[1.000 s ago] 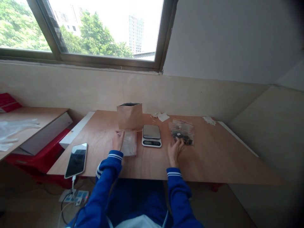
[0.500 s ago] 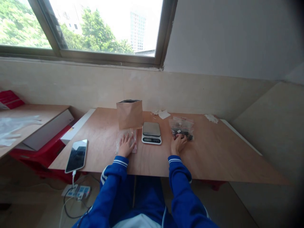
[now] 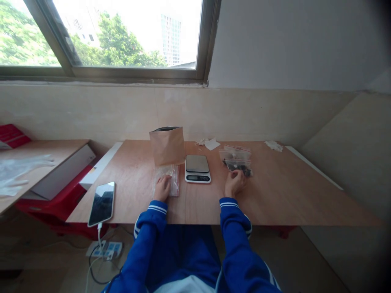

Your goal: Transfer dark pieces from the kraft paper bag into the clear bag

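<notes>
Left of the small silver digital scale [image 3: 197, 168], the left hand [image 3: 162, 189] presses flat, fingers extended, steadying the clear plastic zip bags [image 3: 166, 179]; right of it, the right hand [image 3: 234, 183] pinches the filled clear pouch [image 3: 237, 167].

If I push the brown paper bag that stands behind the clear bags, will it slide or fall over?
The brown paper bag stands upright and tall on a narrow base, so it probably tips rather than slides. It looks like thin paper, likely light and easily dented. Its contents are hidden, so its weight is uncertain.
</notes>
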The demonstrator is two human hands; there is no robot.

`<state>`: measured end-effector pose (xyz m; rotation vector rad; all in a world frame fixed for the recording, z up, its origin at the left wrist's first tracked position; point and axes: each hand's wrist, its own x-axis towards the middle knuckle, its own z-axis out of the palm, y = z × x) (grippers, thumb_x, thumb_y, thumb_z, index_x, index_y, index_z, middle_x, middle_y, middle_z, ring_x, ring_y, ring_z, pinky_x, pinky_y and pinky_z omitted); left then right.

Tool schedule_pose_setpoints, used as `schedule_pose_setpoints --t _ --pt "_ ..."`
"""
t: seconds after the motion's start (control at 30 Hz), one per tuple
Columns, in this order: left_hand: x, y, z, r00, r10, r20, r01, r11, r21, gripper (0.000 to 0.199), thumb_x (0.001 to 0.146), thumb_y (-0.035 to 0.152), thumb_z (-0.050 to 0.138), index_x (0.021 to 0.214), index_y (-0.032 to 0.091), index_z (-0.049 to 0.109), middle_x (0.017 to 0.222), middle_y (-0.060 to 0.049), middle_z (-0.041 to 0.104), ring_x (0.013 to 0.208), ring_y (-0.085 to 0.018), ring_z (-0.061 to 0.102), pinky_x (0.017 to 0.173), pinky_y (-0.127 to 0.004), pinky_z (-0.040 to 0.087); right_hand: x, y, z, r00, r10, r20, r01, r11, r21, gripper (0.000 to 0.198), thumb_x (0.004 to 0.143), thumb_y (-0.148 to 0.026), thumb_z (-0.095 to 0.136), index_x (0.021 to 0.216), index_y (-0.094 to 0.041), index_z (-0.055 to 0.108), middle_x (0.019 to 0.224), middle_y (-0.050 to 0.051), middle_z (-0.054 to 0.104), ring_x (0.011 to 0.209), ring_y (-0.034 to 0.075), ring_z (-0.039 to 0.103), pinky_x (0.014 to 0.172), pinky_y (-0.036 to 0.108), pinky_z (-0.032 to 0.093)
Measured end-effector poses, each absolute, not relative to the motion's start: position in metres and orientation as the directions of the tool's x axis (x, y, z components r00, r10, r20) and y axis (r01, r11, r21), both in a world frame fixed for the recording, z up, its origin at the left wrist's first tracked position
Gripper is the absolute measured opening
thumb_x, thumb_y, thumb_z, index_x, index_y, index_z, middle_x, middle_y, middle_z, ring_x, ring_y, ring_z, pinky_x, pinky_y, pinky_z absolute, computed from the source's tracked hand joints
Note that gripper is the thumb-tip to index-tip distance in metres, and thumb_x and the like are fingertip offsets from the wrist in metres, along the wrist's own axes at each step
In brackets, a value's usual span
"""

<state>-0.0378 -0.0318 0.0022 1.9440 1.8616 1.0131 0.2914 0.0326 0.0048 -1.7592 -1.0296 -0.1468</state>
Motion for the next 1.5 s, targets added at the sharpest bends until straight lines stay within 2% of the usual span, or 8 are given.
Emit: schedule_pose_setpoints --t 0.2,0.37,0.5,0.6,0.7,0.9,1.1,1.5 --pt "-0.003 -0.063 0.061 0.054 0.872 0.486 0.647 -0.401 0.648 0.039 0.093 0.025 0.041 0.131 0.020 0.050 0.136 -0.011 0.056 0.132 -0.022 0.046 0.113 -0.045 0.030 0.258 -0.023 0.056 0.736 0.511 0.444 0.467 0.092 -0.879 0.017 0.078 -0.029 0.052 0.092 -0.019 0.052 0.085 0.008 0.063 0.074 0.020 0.060 0.070 0.031 0.046" --pt "0.019 -0.081 0.105 0.062 0.871 0.487 0.492 -0.451 0.745 0.044 0.095 0.034 0.045 0.138 0.022 0.042 0.144 -0.012 0.047 0.136 -0.024 0.041 0.112 -0.045 0.030 0.201 -0.053 0.106 0.559 0.710 0.428 0.277 0.327 -0.904 0.019 0.080 -0.035 0.057 0.091 -0.019 0.054 0.085 0.006 0.062 0.076 0.018 0.060 0.070 0.029 0.048" --pt "0.014 -0.082 0.103 0.093 0.949 0.303 0.266 -0.317 0.911 0.028 0.091 0.046 0.050 0.095 0.018 0.057 0.091 -0.006 0.065 0.084 -0.018 0.063 0.074 -0.030 0.049 0.169 -0.055 0.111 0.309 0.873 0.378 0.116 0.359 -0.926 0.023 0.085 -0.040 0.054 0.092 -0.018 0.056 0.083 0.005 0.063 0.074 0.018 0.061 0.069 0.031 0.051" --pt "0.013 -0.086 0.095 0.087 0.976 0.200 0.092 -0.208 0.974 0.036 0.091 0.050 0.050 0.073 0.020 0.046 0.056 0.005 0.046 0.048 -0.009 0.045 0.048 -0.021 0.036 0.158 -0.055 0.103 0.327 0.862 0.387 0.180 0.346 -0.921 0.027 0.087 -0.041 0.053 0.101 -0.018 0.056 0.099 0.010 0.063 0.088 0.022 0.062 0.078 0.038 0.052" --pt "0.020 -0.088 0.092 -0.084 0.989 0.122 -0.067 -0.128 0.989 0.036 0.089 0.054 0.050 0.077 0.021 0.045 0.051 0.009 0.039 0.039 -0.007 0.035 0.039 -0.020 0.027 0.148 -0.063 0.099 0.346 0.782 0.518 0.386 0.385 -0.838 0.029 0.084 -0.038 0.058 0.105 -0.020 0.057 0.117 0.014 0.056 0.114 0.027 0.052 0.096 0.046 0.045" --pt "0.030 -0.082 0.091 -0.302 0.945 0.129 -0.125 -0.173 0.977 0.038 0.086 0.057 0.052 0.077 0.022 0.043 0.067 0.003 0.051 0.061 -0.012 0.054 0.056 -0.023 0.047 0.126 -0.083 0.099 -0.108 0.908 0.406 0.257 0.420 -0.870 0.015 0.088 -0.033 0.058 0.098 -0.022 0.061 0.098 0.006 0.062 0.092 0.019 0.060 0.083 0.034 0.052" --pt "0.026 -0.081 0.083 -0.195 0.966 0.168 -0.081 -0.187 0.979 0.034 0.089 0.055 0.048 0.084 0.022 0.045 0.079 0.000 0.053 0.074 -0.014 0.057 0.069 -0.026 0.051 0.131 -0.081 0.102 -0.128 0.926 0.356 0.121 0.371 -0.921 0.024 0.093 -0.038 0.051 0.093 -0.020 0.067 0.096 0.006 0.068 0.087 0.019 0.065 0.076 0.030 0.054" --pt "0.022 -0.083 0.085 -0.113 0.976 0.186 0.014 -0.185 0.983 0.034 0.089 0.055 0.048 0.083 0.021 0.051 0.078 -0.001 0.055 0.072 -0.015 0.055 0.062 -0.024 0.048 0.145 -0.076 0.099 -0.143 0.938 0.315 0.056 0.325 -0.944 0.027 0.087 -0.044 0.061 0.092 -0.020 0.072 0.095 0.006 0.072 0.084 0.020 0.069 0.070 0.030 0.058"
